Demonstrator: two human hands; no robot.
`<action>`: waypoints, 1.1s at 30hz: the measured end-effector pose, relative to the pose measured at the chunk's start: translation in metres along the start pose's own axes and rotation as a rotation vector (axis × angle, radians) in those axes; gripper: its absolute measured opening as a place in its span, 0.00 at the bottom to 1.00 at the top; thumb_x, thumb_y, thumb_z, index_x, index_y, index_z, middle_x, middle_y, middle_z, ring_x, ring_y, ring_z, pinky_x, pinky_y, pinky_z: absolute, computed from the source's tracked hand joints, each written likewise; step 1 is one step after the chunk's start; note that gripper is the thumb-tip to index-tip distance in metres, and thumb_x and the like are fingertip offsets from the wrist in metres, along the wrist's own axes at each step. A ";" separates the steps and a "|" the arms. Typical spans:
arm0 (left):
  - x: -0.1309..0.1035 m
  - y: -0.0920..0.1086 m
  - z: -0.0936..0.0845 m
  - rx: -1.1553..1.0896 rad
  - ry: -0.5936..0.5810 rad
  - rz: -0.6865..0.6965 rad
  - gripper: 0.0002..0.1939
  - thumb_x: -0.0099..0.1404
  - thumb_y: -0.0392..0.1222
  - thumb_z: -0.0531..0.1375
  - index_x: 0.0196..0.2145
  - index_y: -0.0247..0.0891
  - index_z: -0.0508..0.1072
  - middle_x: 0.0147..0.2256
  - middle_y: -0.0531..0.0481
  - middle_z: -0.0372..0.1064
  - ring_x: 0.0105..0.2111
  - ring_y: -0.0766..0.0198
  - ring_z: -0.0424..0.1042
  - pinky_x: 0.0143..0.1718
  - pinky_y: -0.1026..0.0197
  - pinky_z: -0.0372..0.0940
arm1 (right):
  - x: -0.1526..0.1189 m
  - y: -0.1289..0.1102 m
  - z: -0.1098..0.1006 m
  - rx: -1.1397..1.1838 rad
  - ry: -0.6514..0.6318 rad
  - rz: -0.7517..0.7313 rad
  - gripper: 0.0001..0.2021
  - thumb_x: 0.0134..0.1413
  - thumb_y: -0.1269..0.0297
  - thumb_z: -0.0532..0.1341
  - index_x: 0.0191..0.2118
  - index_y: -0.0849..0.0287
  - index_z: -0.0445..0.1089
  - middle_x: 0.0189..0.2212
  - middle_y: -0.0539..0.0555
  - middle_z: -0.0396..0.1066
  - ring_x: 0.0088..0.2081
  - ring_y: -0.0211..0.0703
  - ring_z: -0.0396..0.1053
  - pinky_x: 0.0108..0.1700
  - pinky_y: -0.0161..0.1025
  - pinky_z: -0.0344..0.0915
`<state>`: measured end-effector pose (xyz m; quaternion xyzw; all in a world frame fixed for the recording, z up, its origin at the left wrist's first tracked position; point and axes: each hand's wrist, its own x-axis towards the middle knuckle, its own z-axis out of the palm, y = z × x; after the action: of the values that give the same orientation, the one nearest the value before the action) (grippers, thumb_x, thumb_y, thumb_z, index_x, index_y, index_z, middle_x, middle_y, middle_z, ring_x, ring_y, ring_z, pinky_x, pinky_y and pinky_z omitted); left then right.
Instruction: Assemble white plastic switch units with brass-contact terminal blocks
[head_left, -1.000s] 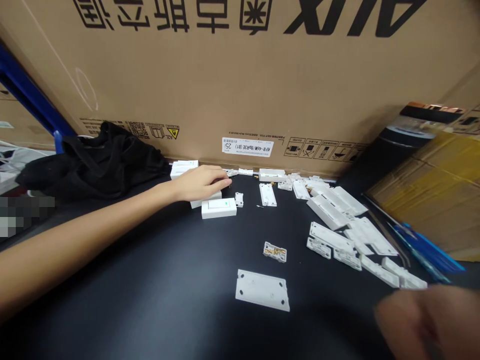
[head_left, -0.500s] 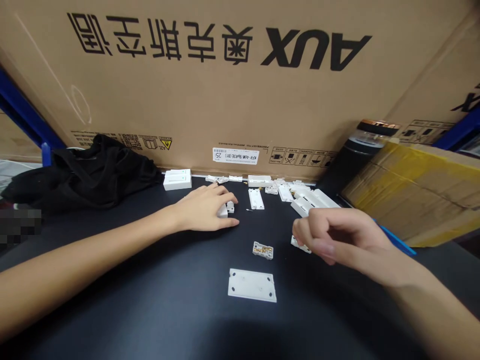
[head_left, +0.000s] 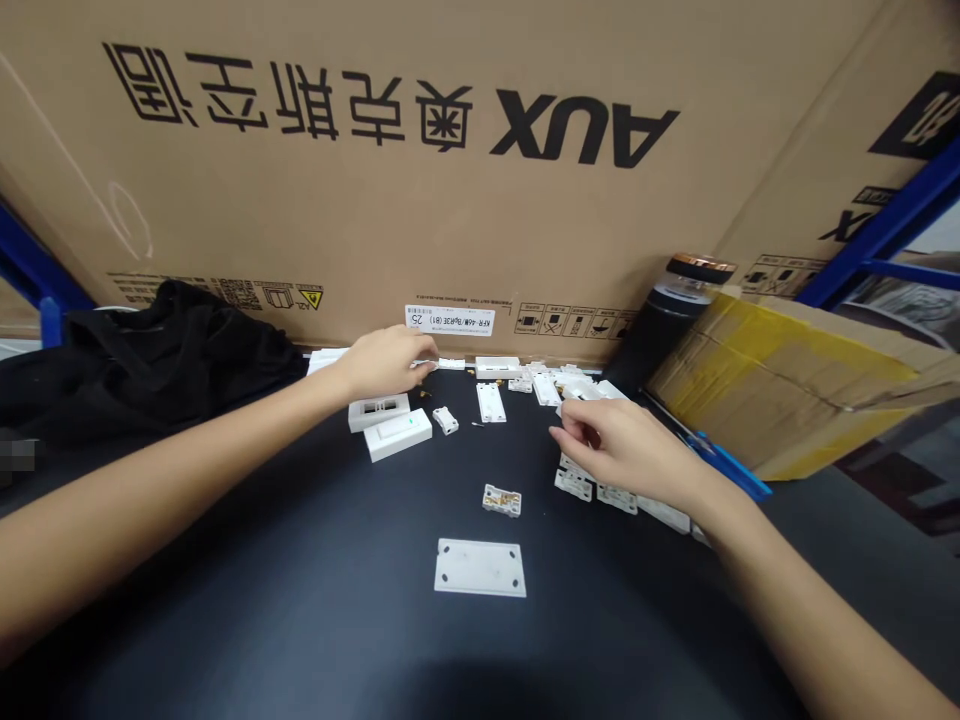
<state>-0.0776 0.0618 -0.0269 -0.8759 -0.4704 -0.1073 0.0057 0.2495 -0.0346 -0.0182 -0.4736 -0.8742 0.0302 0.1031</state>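
My left hand [head_left: 394, 362] reaches to the back of the dark table, its fingers pinched at a small white part whose outline is mostly hidden. Just below it lie a white housing with slots [head_left: 379, 411] and a white switch cover [head_left: 399, 434]. My right hand [head_left: 626, 445] is curled over white pieces at the right, fingers closed; whatever they hold is hidden. Between the hands rest a small white part [head_left: 445, 420] and a white plate with holes [head_left: 491, 402]. Nearer me are a white part with brass contacts [head_left: 502, 500] and a larger white plate [head_left: 481, 568].
A large cardboard box [head_left: 360, 220] stands behind the table [head_left: 300, 600]. Black cloth [head_left: 172, 360] lies at the left. At the right are a dark bottle [head_left: 660, 320], a taped carton [head_left: 795, 380] and a blue tool [head_left: 727, 465].
My left hand has moved back and left, uncovering the white housing and switch cover. My right hand has shifted left and back, showing more white pieces. The camera view has turned slightly right.
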 end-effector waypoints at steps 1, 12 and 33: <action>0.008 -0.006 0.001 0.014 -0.019 -0.012 0.16 0.69 0.48 0.54 0.47 0.41 0.77 0.49 0.43 0.76 0.50 0.49 0.72 0.48 0.50 0.66 | 0.000 0.000 -0.001 -0.005 -0.004 0.006 0.16 0.65 0.60 0.54 0.25 0.54 0.54 0.21 0.47 0.63 0.25 0.39 0.58 0.29 0.38 0.48; 0.034 -0.041 0.002 -0.092 -0.156 -0.034 0.18 0.62 0.49 0.60 0.49 0.45 0.79 0.46 0.48 0.79 0.42 0.56 0.77 0.44 0.57 0.68 | -0.001 0.003 -0.003 -0.026 0.003 -0.004 0.16 0.65 0.60 0.54 0.25 0.55 0.54 0.21 0.47 0.63 0.24 0.39 0.58 0.29 0.39 0.47; 0.049 -0.015 -0.003 0.069 -0.224 -0.028 0.19 0.68 0.50 0.55 0.51 0.47 0.77 0.51 0.48 0.77 0.47 0.55 0.74 0.47 0.55 0.66 | -0.001 0.003 -0.001 -0.048 -0.002 -0.010 0.16 0.65 0.60 0.55 0.25 0.55 0.55 0.21 0.47 0.63 0.25 0.38 0.57 0.29 0.38 0.47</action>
<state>-0.0646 0.1104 -0.0162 -0.8751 -0.4836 0.0074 -0.0185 0.2526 -0.0344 -0.0174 -0.4715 -0.8771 0.0094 0.0910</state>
